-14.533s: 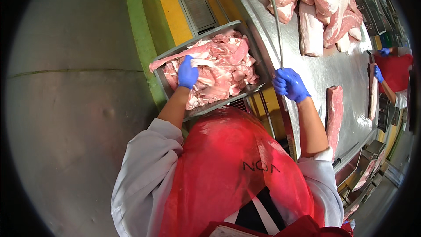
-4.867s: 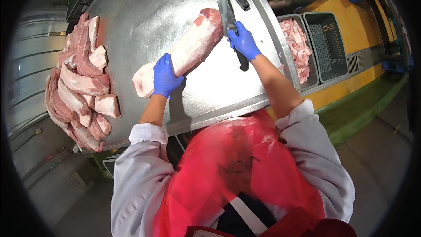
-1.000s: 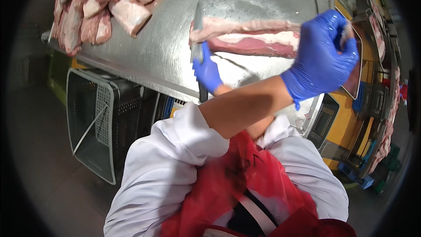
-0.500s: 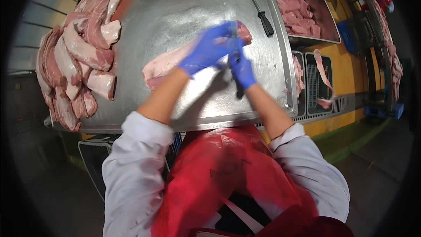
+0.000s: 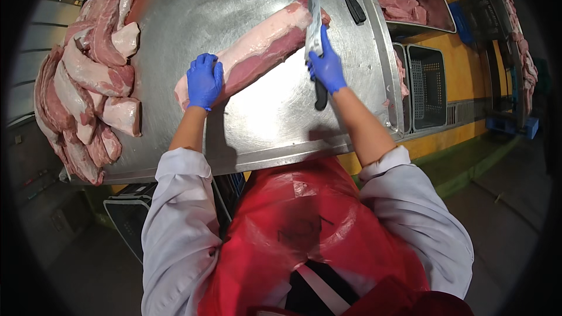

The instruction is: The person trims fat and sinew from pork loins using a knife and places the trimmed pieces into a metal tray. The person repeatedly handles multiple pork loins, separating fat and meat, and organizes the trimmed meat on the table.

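Observation:
A long pork loin [image 5: 257, 47], pale fat along its top and red meat on its near side, lies slantwise on the metal table. My left hand [image 5: 204, 81], in a blue glove, grips across its near left end, fingers over the far edge. In my blue-gloved right hand [image 5: 328, 69] is a knife [image 5: 314, 20] with a black handle. Its blade points away from me, over the loin's far right end; whether it touches the meat I cannot tell.
Many pork pieces [image 5: 93, 76] are heaped on the table's left. A sharpening steel [image 5: 352, 7] with a black handle lies near the right rim [image 5: 383, 41]. Past that rim stand a metal tub [image 5: 433, 0] holding meat and a dark plastic crate [image 5: 427, 88].
My left hand has moved left from beside my right hand onto the loin's near end. The knife blade now points away from me. A pale strip above the crate is out of sight.

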`<state>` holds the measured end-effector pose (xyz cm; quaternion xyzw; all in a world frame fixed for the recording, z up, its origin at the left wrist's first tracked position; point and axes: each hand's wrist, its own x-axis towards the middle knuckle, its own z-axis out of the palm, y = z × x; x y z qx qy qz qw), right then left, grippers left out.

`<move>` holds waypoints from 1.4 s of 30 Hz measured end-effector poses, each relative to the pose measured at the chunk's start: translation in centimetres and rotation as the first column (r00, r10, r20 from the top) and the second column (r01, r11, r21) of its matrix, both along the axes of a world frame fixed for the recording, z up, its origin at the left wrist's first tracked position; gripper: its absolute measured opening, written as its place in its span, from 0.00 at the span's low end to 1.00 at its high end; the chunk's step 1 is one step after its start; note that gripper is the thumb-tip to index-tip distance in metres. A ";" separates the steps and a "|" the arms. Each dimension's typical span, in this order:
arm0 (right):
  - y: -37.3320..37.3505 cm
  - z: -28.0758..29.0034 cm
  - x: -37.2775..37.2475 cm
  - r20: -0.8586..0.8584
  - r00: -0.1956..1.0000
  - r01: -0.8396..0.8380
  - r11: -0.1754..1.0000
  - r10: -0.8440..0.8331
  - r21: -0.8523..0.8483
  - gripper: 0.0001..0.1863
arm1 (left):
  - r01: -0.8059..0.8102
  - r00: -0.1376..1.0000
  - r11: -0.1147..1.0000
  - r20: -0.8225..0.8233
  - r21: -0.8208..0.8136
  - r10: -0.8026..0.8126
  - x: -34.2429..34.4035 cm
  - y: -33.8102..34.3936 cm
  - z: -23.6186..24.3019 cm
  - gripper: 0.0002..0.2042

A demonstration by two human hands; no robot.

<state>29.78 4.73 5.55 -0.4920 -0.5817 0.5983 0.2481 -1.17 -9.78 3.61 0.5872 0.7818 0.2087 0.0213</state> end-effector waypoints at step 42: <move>3.6 -1.5 -3.4 -0.068 0.962 -0.262 0.964 0.264 0.037 0.43 | -0.136 0.747 0.936 0.587 -0.324 0.312 10.4 23.0 7.1 0.12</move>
